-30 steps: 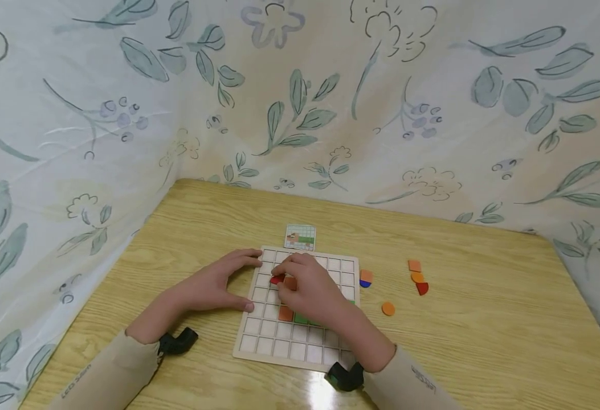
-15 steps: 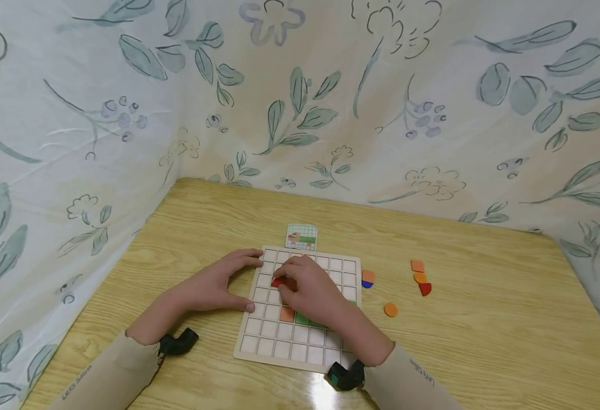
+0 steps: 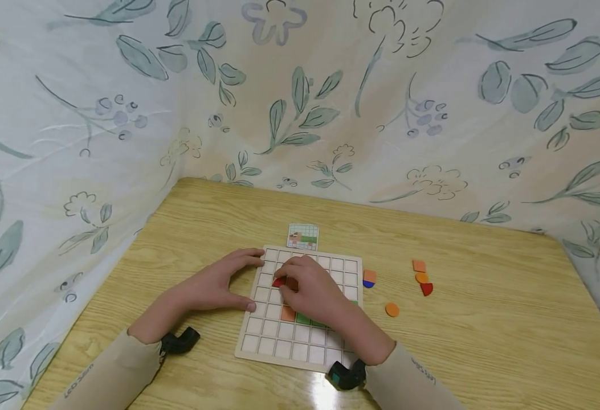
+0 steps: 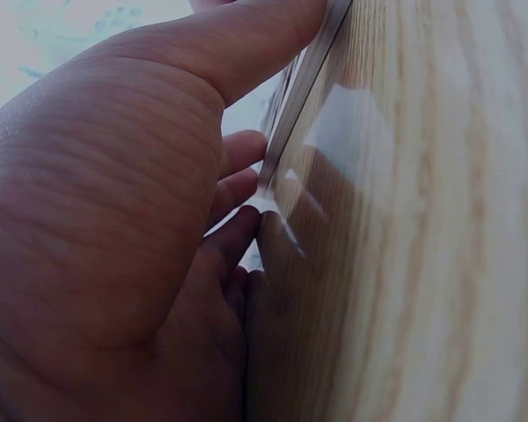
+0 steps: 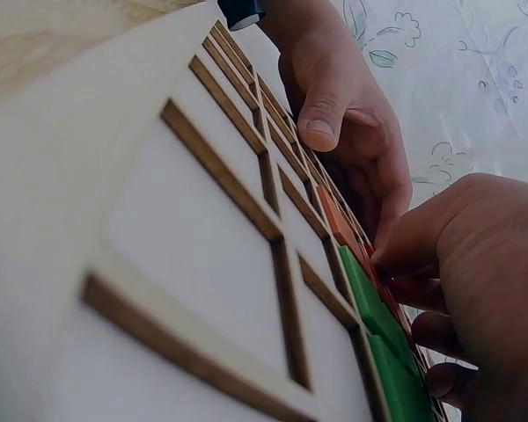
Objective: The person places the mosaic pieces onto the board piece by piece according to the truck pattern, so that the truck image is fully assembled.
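Fingertips and thumb of my right hand (image 3: 314,290) pinch a small red tile (image 3: 278,282) over the upper left of a white grid board (image 3: 250,344). Part of that tile is hidden by the fingers. Below the hand, an orange square tile (image 3: 288,313) and green tiles (image 3: 303,318) sit in the board's cells; the right wrist view shows the green tiles (image 5: 363,286) up close. My left hand (image 3: 212,285) spreads thumb and fingers along the board's left side, with the thumb tip right at the board's edge (image 4: 301,97) in the left wrist view.
A pattern card (image 3: 303,236) lies just behind the board. To its right are an orange square with a blue piece (image 3: 368,283), an orange disc (image 3: 392,310), and a group with a red quarter-round tile (image 3: 427,289). Floral cloth (image 3: 300,114) hangs around the wooden table (image 3: 484,319).
The view shifts slightly. My right hand keeps its pinch on the red tile at nearly the same spot, and my left hand stays at the board's left edge.
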A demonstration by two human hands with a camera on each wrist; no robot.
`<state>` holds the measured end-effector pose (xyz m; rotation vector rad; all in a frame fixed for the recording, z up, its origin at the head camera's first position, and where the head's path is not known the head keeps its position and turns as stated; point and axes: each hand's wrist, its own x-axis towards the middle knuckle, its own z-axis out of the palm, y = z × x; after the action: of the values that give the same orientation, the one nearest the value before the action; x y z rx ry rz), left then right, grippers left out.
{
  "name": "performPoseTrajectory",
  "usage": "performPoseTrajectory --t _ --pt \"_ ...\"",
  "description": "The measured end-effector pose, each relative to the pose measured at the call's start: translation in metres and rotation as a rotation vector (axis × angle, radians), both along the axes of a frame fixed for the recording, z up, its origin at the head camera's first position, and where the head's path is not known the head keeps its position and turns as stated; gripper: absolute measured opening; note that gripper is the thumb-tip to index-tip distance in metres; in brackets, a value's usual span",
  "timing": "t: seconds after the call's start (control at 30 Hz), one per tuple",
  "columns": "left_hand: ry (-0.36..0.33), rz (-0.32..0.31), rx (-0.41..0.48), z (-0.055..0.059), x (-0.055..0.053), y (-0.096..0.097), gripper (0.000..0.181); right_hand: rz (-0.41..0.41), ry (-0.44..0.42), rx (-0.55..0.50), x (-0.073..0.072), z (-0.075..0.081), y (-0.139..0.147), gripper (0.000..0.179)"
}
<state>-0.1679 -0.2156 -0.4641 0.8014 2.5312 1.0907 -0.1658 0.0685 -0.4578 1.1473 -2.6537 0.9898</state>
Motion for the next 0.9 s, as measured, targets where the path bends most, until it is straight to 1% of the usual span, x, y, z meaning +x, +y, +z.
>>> performPoseTrajectory --t 0.6,0.77,0.9 --pt "0.001 0.002 0.005 0.0006 0.0017 0.0004 0.091 0.004 0.014 -0.006 0.0001 -0.0022 -0.0005 0.014" --pt "-0.006 0.009 0.002 -0.0006 0.0019 0.0009 0.091 -0.014 -0.011 -0.015 0.0012 -0.0028 0.0022 0.015" --pt "-0.003 0.007 0.001 0.0011 0.0022 0.0005 0.091 -0.047 -0.045 -0.019 0.0034 -0.0013 0.0048 0.018"
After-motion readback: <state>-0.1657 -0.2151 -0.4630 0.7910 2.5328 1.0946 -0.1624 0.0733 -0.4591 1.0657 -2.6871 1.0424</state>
